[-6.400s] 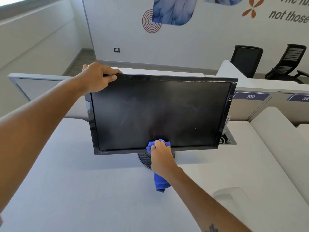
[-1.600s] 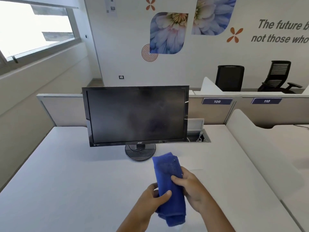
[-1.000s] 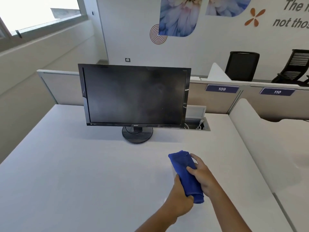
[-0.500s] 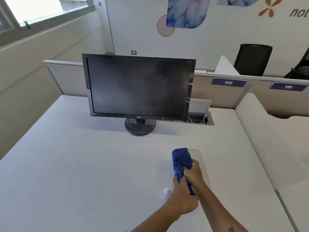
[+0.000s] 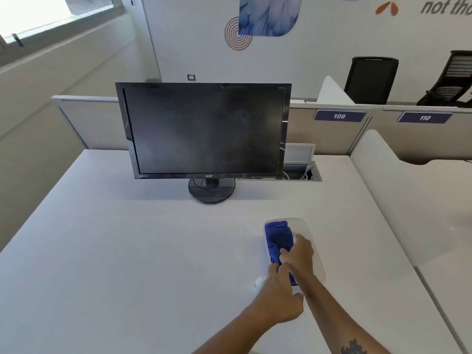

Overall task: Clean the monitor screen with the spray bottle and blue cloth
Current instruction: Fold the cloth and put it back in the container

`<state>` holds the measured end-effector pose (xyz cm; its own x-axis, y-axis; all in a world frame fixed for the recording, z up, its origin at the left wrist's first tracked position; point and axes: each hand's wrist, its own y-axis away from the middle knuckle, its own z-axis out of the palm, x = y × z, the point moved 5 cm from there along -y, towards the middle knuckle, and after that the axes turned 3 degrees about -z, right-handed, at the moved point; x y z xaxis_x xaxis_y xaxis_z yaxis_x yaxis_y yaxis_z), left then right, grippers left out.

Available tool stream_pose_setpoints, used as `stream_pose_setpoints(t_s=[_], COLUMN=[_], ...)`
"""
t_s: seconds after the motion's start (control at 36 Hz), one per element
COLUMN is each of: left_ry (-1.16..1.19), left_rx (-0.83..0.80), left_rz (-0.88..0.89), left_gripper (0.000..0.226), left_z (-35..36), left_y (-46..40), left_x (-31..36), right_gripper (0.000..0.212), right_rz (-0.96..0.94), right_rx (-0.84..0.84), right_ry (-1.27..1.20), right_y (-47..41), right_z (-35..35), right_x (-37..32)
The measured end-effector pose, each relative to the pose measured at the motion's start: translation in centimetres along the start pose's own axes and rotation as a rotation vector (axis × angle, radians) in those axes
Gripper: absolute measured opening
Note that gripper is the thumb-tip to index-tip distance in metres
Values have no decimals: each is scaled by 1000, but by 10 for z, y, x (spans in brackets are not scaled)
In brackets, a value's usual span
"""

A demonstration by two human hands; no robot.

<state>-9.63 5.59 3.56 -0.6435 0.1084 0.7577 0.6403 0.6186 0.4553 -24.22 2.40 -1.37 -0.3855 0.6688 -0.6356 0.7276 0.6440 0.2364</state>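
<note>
The black monitor stands upright on its round base at the back of the white desk, its dark screen showing faint smears. The folded blue cloth lies in a clear shallow tray at the front right of the desk. My right hand rests on the cloth's right side with its fingers curled on it. Just nearer to me, my left hand grips the cloth's near end with its fingertips. A small white blurred object, perhaps the spray bottle's top, shows beside my left hand; the rest of it is hidden.
An open cable hatch sits in the desk just right of the monitor. Beige partitions with signs 109 and 110 border the back. A white divider runs along the right edge. Black office chairs stand beyond.
Both hands left the monitor, folded the blue cloth in front of me, then lowered it to the right into the clear tray. The view tipped down and closer.
</note>
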Motion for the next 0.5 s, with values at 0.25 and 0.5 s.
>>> stream_pose_setpoints(t_s=[0.25, 0.5], left_ry=[-49, -332], left_rx=[264, 272], left_rz=[314, 78], left_gripper=[64, 75], left_z=[-70, -115], left_y=[20, 4], left_x=[-15, -105], right_gripper=[43, 32], right_rz=[-246, -476], right_rx=[170, 19], right_ry=[-53, 18], right_y=[32, 77], right_z=[-17, 1], right_x=[-26, -42])
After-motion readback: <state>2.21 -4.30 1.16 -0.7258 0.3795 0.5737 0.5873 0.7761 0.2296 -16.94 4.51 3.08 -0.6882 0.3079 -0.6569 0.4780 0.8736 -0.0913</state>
